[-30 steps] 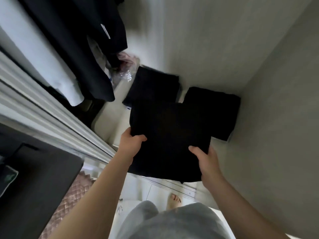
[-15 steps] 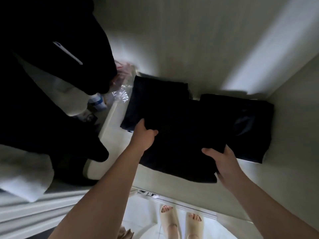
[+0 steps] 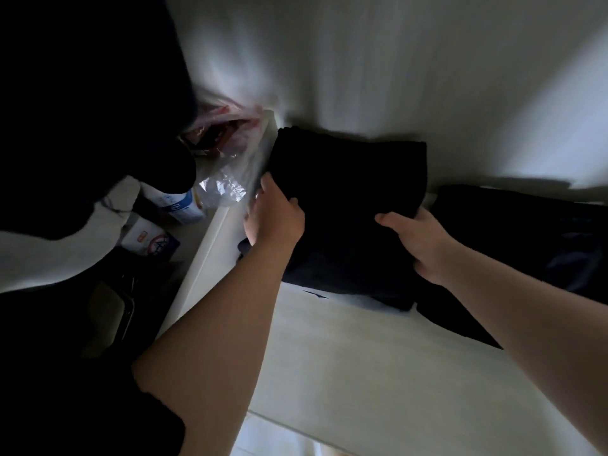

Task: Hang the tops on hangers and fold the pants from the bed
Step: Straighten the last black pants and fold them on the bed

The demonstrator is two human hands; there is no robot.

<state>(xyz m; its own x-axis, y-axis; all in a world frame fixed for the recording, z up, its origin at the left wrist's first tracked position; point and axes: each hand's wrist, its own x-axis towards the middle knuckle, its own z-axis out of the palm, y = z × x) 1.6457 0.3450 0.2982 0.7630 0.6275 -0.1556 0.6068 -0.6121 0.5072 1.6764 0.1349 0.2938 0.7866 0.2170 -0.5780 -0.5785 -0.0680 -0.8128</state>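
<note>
My left hand (image 3: 274,218) and right hand (image 3: 424,245) grip the folded pants (image 3: 345,192) by their sides, on the shelf (image 3: 345,350) left of another dark pile (image 3: 526,245). Pulling my fingers out carelessly could drag the fold open.

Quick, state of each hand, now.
Left hand: closed, gripping the folded black fabric pants by their left edge.
Right hand: closed, gripping their right edge.
</note>
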